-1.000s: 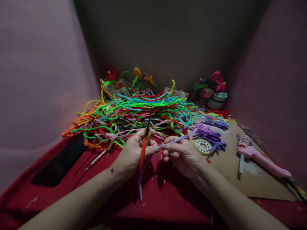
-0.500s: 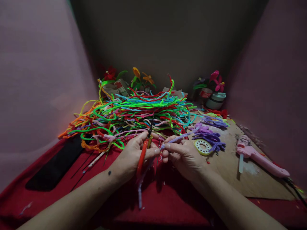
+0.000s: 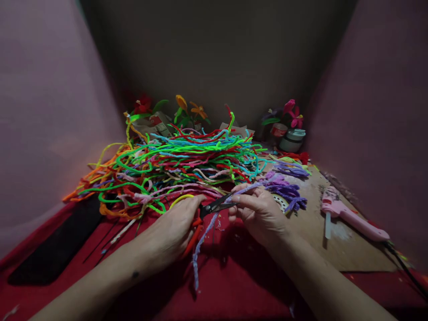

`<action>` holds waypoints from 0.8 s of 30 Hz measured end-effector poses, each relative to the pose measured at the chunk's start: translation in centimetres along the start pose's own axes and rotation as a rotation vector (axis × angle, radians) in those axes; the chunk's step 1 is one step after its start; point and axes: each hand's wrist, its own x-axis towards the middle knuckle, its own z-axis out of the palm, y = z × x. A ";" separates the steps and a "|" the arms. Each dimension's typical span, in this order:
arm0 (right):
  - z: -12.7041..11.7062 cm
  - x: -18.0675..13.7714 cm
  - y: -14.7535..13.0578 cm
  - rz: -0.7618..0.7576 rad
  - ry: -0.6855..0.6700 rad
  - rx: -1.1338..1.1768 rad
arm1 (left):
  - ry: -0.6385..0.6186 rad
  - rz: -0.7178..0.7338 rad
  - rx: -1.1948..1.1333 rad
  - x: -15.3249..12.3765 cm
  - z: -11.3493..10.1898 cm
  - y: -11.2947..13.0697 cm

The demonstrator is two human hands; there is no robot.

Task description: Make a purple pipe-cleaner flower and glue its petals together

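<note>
My left hand (image 3: 179, 225) is closed on the red handles of a pair of scissors (image 3: 214, 206), whose dark blades point right toward my other hand. Between the thumb and fingers of my right hand (image 3: 259, 211) I pinch a light purple pipe cleaner (image 3: 204, 238). One end of it slants up to the right past my knuckles, and the other hangs down over the red cloth (image 3: 230, 285). The blades lie across the pipe cleaner, close to my right fingertips. A yellow loop (image 3: 182, 198) shows just behind my left hand.
A large heap of coloured pipe cleaners (image 3: 187, 156) lies ahead. On the right, a board (image 3: 351, 256) carries a pink glue gun (image 3: 351, 216), purple bundles (image 3: 284, 189) and a tape roll (image 3: 279, 201). A black phone-like slab (image 3: 56, 247) lies left. Pipe-cleaner flowers (image 3: 294, 113) stand at the back.
The scissors have swung from pointing up and away to pointing right, with their blades now across the pipe cleaner. My left fingers have come off the pipe cleaner. The view has shifted slightly.
</note>
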 end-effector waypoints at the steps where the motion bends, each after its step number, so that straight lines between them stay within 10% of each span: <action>1: 0.0 0.0 0.0 0.011 0.000 0.000 | 0.006 -0.007 0.009 0.0 0.0 -0.1; 24: -0.1 -0.3 -0.7 0.141 0.002 -0.008 | 0.094 -0.056 -0.008 -0.2 1.7 -2.1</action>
